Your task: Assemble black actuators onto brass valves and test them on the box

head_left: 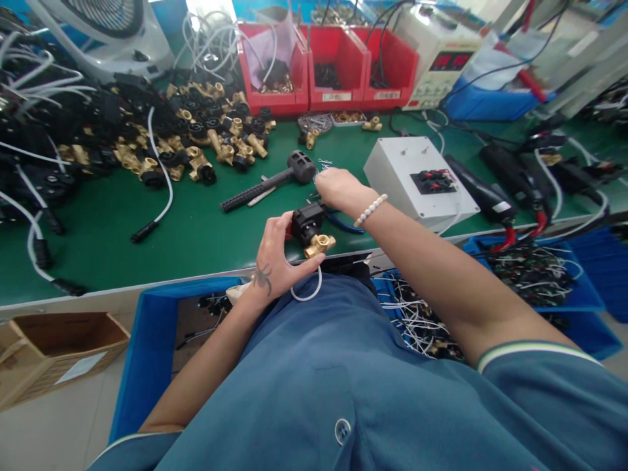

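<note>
My left hand [273,256] is closed round a small valve [311,231] with a black coil body and a brass fitting at its lower end, held over the front edge of the green table [196,222]. A white wire loop hangs from the valve over my blue shirt. My right hand [337,188] hovers just above and behind the valve, fingers curled in a pinch on what looks like thin wire ends; what it holds is too small to name. A bead bracelet is on that wrist.
A pile of black-and-brass valves [196,140] with white cables covers the table's left. A black handled tool [275,180] lies mid-table. Beside my right hand sits a white switch box [417,180]. Red bins [333,65] and a meter [441,62] stand behind. Blue crates [147,340] sit below the table.
</note>
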`<state>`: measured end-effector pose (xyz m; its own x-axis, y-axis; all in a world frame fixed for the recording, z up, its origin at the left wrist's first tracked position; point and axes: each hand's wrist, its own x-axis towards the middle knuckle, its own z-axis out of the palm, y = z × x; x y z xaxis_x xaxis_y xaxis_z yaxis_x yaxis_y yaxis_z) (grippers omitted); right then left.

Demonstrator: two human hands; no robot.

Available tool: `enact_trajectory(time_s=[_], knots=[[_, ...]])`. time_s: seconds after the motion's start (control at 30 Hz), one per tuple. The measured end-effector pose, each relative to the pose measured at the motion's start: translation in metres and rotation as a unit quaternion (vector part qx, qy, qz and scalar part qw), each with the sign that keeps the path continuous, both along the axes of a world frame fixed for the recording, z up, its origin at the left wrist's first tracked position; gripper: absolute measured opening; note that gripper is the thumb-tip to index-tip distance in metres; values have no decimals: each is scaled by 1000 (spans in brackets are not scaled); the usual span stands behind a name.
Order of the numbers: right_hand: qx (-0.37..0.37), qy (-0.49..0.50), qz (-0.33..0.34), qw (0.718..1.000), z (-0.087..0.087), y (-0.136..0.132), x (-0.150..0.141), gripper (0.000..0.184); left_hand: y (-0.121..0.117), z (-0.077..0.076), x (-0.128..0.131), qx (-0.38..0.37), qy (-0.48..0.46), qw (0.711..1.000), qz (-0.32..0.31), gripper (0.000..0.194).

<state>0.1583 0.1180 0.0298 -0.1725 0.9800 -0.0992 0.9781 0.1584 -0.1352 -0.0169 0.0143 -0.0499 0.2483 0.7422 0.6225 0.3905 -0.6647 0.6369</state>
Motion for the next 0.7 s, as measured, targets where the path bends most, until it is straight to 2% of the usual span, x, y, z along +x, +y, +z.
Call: enact_trajectory(time_s=[0.13, 0.27, 0.53, 0.7], knots=[[-26, -54, 13, 998, 5, 0, -2, 25, -2, 1, 1, 5, -5, 1000, 1, 78], [-29, -73, 54, 995, 5, -3, 0, 32, -1, 1, 2, 14, -3, 1000, 2, 79], [-44, -69, 80, 993, 3, 2, 5, 21, -2, 3, 0, 6, 28, 1000, -2, 78], [-66, -49, 86, 993, 5, 12, 8, 21, -3, 5, 0, -2, 19, 1000, -11, 78]])
